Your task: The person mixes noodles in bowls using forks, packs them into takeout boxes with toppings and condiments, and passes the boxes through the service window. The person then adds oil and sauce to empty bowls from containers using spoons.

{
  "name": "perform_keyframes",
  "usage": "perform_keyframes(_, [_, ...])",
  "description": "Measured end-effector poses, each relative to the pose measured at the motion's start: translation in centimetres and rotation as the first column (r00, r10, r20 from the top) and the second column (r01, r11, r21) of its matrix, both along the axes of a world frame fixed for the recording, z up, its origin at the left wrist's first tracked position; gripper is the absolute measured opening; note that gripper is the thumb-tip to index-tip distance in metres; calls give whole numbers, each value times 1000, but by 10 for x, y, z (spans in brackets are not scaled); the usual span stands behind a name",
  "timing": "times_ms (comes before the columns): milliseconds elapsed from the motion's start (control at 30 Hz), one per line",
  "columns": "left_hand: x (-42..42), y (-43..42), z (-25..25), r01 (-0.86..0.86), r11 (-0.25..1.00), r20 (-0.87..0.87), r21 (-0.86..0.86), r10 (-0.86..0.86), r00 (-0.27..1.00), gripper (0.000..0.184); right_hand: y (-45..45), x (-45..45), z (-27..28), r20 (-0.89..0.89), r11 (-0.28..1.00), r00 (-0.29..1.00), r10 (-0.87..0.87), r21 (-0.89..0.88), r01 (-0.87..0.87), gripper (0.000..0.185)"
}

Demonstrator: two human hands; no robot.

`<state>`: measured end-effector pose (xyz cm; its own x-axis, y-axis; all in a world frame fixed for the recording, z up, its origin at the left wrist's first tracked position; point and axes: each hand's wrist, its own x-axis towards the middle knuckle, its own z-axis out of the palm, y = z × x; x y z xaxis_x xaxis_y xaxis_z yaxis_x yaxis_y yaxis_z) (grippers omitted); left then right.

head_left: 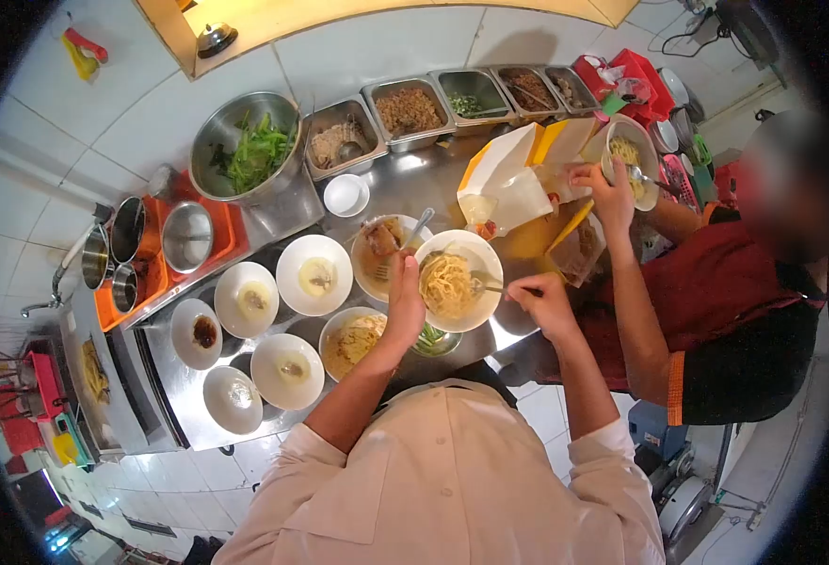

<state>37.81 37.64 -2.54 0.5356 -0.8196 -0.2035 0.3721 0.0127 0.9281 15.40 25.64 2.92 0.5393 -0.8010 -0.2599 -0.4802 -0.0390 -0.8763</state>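
A buttoned pale shirt (442, 471) lies nearest, below both hands. The left hand (405, 297) clasps the rim of a white bowl (480, 249) just right of it; the right hand (543, 306) pinches a metal utensil (493, 288) reaching leftward into the bowl's noodles (448, 285).

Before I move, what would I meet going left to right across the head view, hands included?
Among the clearest: white round bowl with dark brown liquid, farthest white round bowl with pale yellow liquid, left hand, white round bowl of yellowish noodles, right hand, co-worker's white round bowl.
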Motion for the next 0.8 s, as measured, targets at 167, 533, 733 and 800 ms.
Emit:
perform_keyframes(167, [0,-2,9,-102,994,52,31,101,994,36,16,5,97,29,962,999,18,-272,-10,8])
perform_keyframes(533, [-8,-5,8,-123,992,-40,7,123,992,35,14,16,64,-317,670,946,75,-687,-283,7])
perform_keyframes(733, [-6,-1,5,-99,995,-1,9,99,995,36,5,8,48,87,988,996,30,-154,-17,7])
perform_keyframes(800, [-6,-1,2,-116,993,-64,-16,115,991,36,19,12,99,64,963,998,20,-269,-2,8])
